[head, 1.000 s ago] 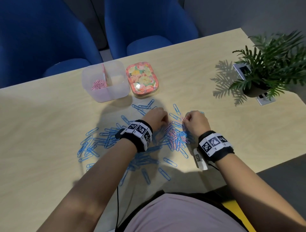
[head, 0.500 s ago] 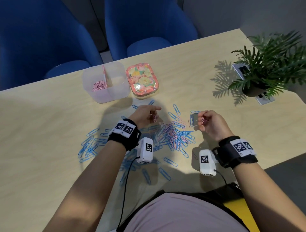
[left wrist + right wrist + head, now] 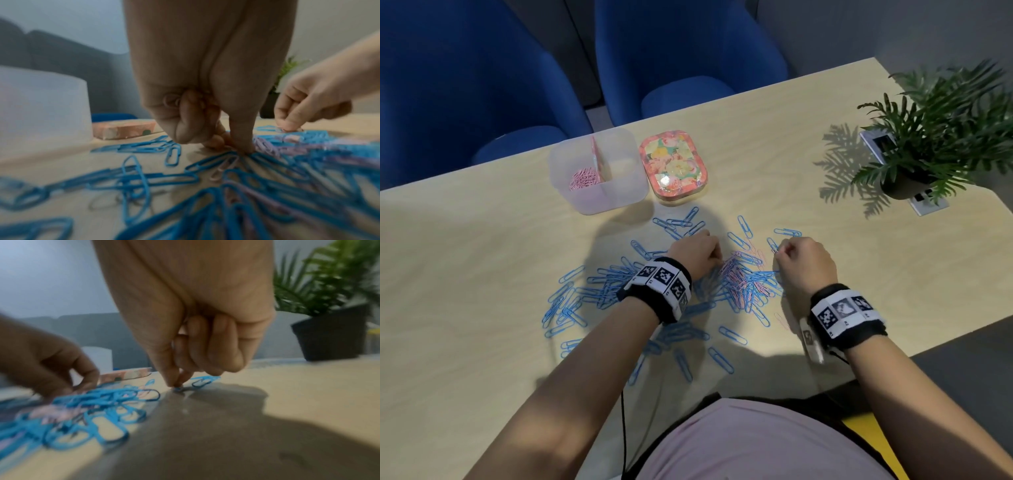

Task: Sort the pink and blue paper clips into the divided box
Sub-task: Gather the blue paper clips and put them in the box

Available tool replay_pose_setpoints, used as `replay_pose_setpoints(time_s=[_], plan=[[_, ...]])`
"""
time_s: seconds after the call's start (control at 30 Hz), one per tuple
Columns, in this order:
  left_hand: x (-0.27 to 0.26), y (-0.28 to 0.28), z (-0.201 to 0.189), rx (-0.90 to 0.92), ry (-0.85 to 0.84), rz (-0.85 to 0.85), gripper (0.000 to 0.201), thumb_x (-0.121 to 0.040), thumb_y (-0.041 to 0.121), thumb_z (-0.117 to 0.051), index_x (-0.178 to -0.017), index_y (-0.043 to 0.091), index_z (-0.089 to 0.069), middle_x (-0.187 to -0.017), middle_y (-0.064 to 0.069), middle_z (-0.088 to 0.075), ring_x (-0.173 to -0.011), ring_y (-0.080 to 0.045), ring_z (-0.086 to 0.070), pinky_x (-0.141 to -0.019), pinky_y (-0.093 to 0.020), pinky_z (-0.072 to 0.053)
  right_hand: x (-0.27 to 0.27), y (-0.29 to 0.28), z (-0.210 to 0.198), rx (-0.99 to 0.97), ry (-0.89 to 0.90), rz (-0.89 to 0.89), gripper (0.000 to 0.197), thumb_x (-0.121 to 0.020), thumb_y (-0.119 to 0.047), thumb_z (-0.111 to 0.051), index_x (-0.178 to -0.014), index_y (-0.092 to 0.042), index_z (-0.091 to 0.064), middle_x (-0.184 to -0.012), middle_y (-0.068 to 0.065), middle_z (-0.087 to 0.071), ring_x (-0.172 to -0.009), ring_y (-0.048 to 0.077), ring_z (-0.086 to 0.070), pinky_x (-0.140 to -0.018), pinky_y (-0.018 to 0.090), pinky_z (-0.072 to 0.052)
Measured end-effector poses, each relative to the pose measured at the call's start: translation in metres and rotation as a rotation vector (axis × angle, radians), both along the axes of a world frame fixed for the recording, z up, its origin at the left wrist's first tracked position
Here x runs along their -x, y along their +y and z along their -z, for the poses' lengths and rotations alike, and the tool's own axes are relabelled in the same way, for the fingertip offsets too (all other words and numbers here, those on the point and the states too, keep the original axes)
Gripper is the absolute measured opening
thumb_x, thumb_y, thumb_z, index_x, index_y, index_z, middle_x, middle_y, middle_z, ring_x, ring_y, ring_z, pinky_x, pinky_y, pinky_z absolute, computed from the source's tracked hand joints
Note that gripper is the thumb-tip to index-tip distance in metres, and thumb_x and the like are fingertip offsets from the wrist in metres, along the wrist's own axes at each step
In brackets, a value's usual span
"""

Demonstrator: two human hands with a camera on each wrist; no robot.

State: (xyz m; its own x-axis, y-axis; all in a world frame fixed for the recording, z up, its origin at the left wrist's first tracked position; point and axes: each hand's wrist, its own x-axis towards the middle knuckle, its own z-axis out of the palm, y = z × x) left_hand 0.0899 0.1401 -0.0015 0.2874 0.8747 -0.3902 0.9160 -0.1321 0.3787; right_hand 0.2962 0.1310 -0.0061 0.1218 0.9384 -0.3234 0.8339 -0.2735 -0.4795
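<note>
Hands low over a heap of paper clips [image 3: 739, 284] spread on a pale wooden table [image 3: 482, 257]. Left hand [image 3: 697, 253] curled, thumb and forefinger pressed together at the heap's near-left edge, tips down among blue clips [image 3: 144, 177] and touching a pink clip [image 3: 224, 167]; more pink clips tucked in the curled palm, seen from the left wrist. Right hand [image 3: 804, 263] curled too, thumb and forefinger pinching a small clip [image 3: 177, 388] right at the table surface, at the heap's far-right edge; colour hard to tell through blur. Blue clips scattered widely to the left and nearer side, pink ones mixed mostly in the middle between both hands. Divided box [image 3: 599, 171], clear plastic, standing well beyond the heap to the far left; a pile of pink clips [image 3: 583, 178] in its left compartment, right compartment without visible clips. Flowered tin [image 3: 674, 168] just beside the box on its right. Potted plant [image 3: 935, 137] at the far right, well apart. Blue chairs [image 3: 681, 58] beyond the far table edge. Marker bands on both wrists.
</note>
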Motion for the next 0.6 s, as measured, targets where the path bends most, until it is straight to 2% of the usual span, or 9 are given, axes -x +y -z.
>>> replay_pose_setpoints(time_s=[0.07,0.1,0.2,0.3,0.37,0.4,0.47,0.53,0.6], plan=[[0.004,0.001,0.001,0.049,-0.054,-0.041,0.015,-0.088,0.027,-0.057,-0.096,0.016,-0.061,-0.109,-0.006,-0.056,-0.101,-0.024,-0.057,-0.086,-0.038,-0.046,-0.007,0.003,-0.002,0.017,0.297,0.158,0.019,-0.078,-0.017,-0.061,-0.059,-0.018,-0.061,-0.066,0.007,-0.066,-0.061,0.013,-0.065,-0.067,0.031,-0.054],[0.006,0.002,0.001,0.067,-0.08,-0.066,0.013,-0.087,0.026,-0.058,-0.094,0.016,-0.061,-0.107,-0.005,-0.06,-0.1,-0.023,-0.058,-0.087,-0.038,-0.046,-0.011,0.004,-0.004,0.022,0.41,0.232,0.022,-0.08,-0.012,-0.062,-0.059,-0.018,-0.06,-0.058,0.004,-0.06,-0.046,0.003,-0.058,-0.057,0.021,-0.051],[0.012,0.006,0.001,0.092,-0.213,-0.178,0.012,-0.086,0.02,-0.058,-0.094,0.012,-0.061,-0.1,-0.006,-0.066,-0.094,-0.023,-0.06,-0.08,-0.031,-0.046,-0.021,0.008,-0.011,0.061,0.499,0.34,0.028,-0.088,-0.008,-0.054,-0.061,-0.015,-0.053,-0.052,0.003,-0.042,-0.032,0.007,-0.037,-0.031,0.01,-0.028],[0.011,0.007,-0.006,0.281,-0.524,-0.42,0.019,-0.092,0.007,-0.044,-0.104,0.004,-0.058,-0.087,-0.003,-0.064,-0.072,-0.014,-0.053,-0.054,-0.015,-0.041,-0.028,0.011,-0.006,0.034,0.507,0.318,0.031,-0.089,-0.006,-0.046,-0.059,-0.015,-0.047,-0.053,0.004,-0.043,-0.028,0.002,-0.036,-0.031,0.01,-0.027],[0.008,0.006,-0.012,0.518,-0.738,-0.663,0.022,-0.091,0.001,-0.034,-0.094,0.006,-0.055,-0.061,0.002,-0.054,-0.047,-0.008,-0.038,-0.033,-0.012,-0.026,-0.029,0.01,-0.002,0.02,0.511,0.308,0.031,-0.089,-0.003,-0.046,-0.061,-0.014,-0.05,-0.054,0.004,-0.048,-0.029,-0.001,-0.042,-0.034,0.008,-0.03],[0.008,0.006,-0.012,0.571,-0.813,-0.76,0.02,-0.09,0.003,-0.035,-0.087,0.008,-0.054,-0.058,0.001,-0.045,-0.041,-0.008,-0.03,-0.031,-0.011,-0.02,-0.028,0.01,-0.003,0.011,0.542,0.326,0.03,-0.09,-0.002,-0.046,-0.063,-0.014,-0.051,-0.054,0.003,-0.05,-0.029,-0.001,-0.042,-0.034,0.008,-0.031],[0.006,0.006,-0.01,0.569,-0.849,-0.855,0.018,-0.091,0.013,-0.041,-0.075,0.011,-0.049,-0.061,0.0,-0.037,-0.04,-0.007,-0.029,-0.031,-0.01,-0.018,-0.025,0.008,-0.005,0.026,0.698,0.394,0.026,-0.092,0.001,-0.044,-0.072,-0.013,-0.054,-0.052,0.004,-0.053,-0.028,0.001,-0.04,-0.032,0.01,-0.03],[0.003,0.007,-0.005,0.447,-0.746,-0.771,0.023,-0.093,0.022,-0.046,-0.073,0.011,-0.051,-0.062,0.0,-0.043,-0.047,-0.011,-0.037,-0.037,-0.013,-0.029,-0.017,0.006,-0.012,0.058,0.882,0.461,0.027,-0.091,0.004,-0.037,-0.078,-0.009,-0.056,-0.055,0.008,-0.052,-0.03,0.005,-0.038,-0.034,0.011,-0.025],[0.0,0.006,0.001,0.284,-0.588,-0.586,0.024,-0.092,0.024,-0.051,-0.079,0.005,-0.058,-0.068,-0.005,-0.056,-0.06,-0.018,-0.049,-0.057,-0.024,-0.044,-0.01,0.005,-0.013,0.066,0.877,0.458,0.031,-0.088,0.003,-0.033,-0.07,-0.009,-0.056,-0.046,0.0,-0.053,-0.03,0.006,-0.036,-0.034,0.011,-0.023]])
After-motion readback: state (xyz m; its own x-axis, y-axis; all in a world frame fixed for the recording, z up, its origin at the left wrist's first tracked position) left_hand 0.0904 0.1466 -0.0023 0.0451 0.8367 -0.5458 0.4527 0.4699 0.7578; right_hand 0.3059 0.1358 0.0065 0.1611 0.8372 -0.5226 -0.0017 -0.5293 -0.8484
